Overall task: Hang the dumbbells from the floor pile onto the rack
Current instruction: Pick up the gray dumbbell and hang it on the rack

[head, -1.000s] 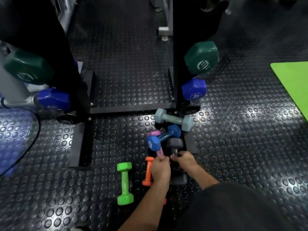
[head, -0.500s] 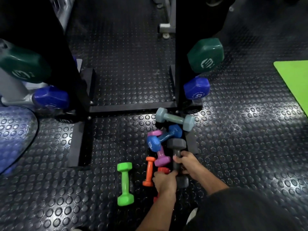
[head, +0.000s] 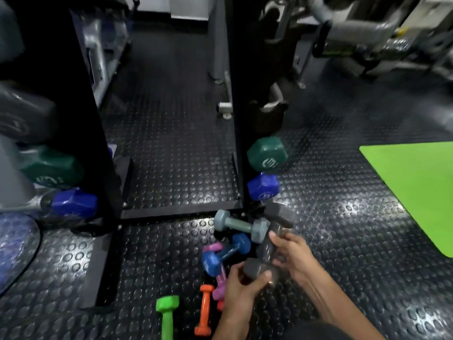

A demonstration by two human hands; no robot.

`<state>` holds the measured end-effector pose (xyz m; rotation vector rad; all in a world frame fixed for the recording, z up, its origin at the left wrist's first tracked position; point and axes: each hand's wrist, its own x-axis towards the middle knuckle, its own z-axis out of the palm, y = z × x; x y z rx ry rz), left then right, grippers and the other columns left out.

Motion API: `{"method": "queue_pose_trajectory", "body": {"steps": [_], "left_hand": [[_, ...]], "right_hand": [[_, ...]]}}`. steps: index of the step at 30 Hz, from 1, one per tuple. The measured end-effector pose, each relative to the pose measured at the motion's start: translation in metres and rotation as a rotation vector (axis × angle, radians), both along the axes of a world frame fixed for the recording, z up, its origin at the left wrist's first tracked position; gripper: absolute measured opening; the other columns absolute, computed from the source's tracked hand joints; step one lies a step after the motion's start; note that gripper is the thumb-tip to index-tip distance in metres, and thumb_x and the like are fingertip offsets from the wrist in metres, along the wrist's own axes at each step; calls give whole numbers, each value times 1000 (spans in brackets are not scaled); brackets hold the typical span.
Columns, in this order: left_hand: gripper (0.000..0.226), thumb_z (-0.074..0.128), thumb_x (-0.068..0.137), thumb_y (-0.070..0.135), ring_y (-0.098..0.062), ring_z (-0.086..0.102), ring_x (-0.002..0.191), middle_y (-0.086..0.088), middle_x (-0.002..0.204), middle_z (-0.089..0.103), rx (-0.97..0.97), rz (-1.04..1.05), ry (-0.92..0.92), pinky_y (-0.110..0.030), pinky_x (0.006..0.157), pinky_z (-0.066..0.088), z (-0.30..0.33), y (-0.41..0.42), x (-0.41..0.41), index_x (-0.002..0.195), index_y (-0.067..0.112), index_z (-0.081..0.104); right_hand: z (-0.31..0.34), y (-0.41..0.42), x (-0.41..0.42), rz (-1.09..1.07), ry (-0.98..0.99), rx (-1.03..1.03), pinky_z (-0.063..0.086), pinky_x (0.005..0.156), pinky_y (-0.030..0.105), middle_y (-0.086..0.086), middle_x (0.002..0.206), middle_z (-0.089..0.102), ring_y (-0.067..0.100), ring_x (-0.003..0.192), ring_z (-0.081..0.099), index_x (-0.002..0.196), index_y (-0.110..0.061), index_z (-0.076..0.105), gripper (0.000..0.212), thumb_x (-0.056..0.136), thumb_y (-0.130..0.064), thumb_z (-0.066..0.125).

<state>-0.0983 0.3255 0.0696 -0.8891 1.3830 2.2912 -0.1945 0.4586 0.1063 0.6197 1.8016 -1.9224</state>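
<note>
Both hands hold a dark grey dumbbell (head: 269, 244) lifted off the floor and tilted. My left hand (head: 241, 288) cups its near head; my right hand (head: 291, 253) wraps its handle. Beneath lies the floor pile: a grey-green dumbbell (head: 239, 224), a blue one (head: 225, 253), a pink one (head: 219, 280), an orange one (head: 204, 310) and a bright green one (head: 166, 315). The black rack's right upright (head: 239, 143) carries a dark green dumbbell (head: 267, 154) and a blue dumbbell (head: 262, 187).
The rack's left upright (head: 98, 143) has a green (head: 51, 168) and a blue dumbbell end (head: 73, 202). A black crossbar (head: 179, 212) joins the uprights at floor level. A green mat (head: 416, 187) lies at right. Gym machines (head: 355, 33) stand behind.
The dark grey dumbbell has come up off the pile, held in both hands. My left hand shifted from the pink and red dumbbells to its near head. The view tilted upward.
</note>
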Motion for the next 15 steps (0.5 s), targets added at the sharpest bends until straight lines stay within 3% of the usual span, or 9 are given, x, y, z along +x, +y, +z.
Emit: {"method": "queue_pose_trajectory", "body": {"steps": [2, 5, 8, 15], "left_hand": [[81, 98, 50, 39, -24, 74, 102, -4, 107, 78, 10, 0, 93, -42, 96, 57, 24, 4, -17, 119, 11, 65], [44, 82, 77, 21, -29, 76, 94, -14, 103, 78, 76, -7, 128, -40, 80, 62, 66, 14, -32, 114, 3, 67], [43, 82, 78, 14, -33, 75, 92, -19, 101, 77, 98, -2, 159, -38, 76, 62, 95, 24, -36, 114, -3, 64], [45, 78, 83, 32, -25, 76, 94, -8, 102, 79, 67, -59, 297, -41, 93, 58, 171, 29, -64, 118, 8, 63]], "right_hand": [[31, 8, -14, -17, 50, -17, 56, 49, 27, 12, 82, 77, 18, 63, 72, 102, -4, 68, 9, 97, -11, 68], [65, 23, -30, -6, 102, 17, 57, 52, 30, 9, 71, 69, 18, 58, 63, 102, -5, 67, 9, 98, -13, 66], [88, 35, -36, 20, 140, 34, 56, 61, 32, 7, 77, 73, 19, 66, 67, 101, -8, 68, 7, 99, -14, 64], [167, 46, -66, 34, 300, 53, 50, 47, 23, 8, 79, 67, 13, 59, 58, 101, -9, 70, 9, 96, -16, 67]]}}
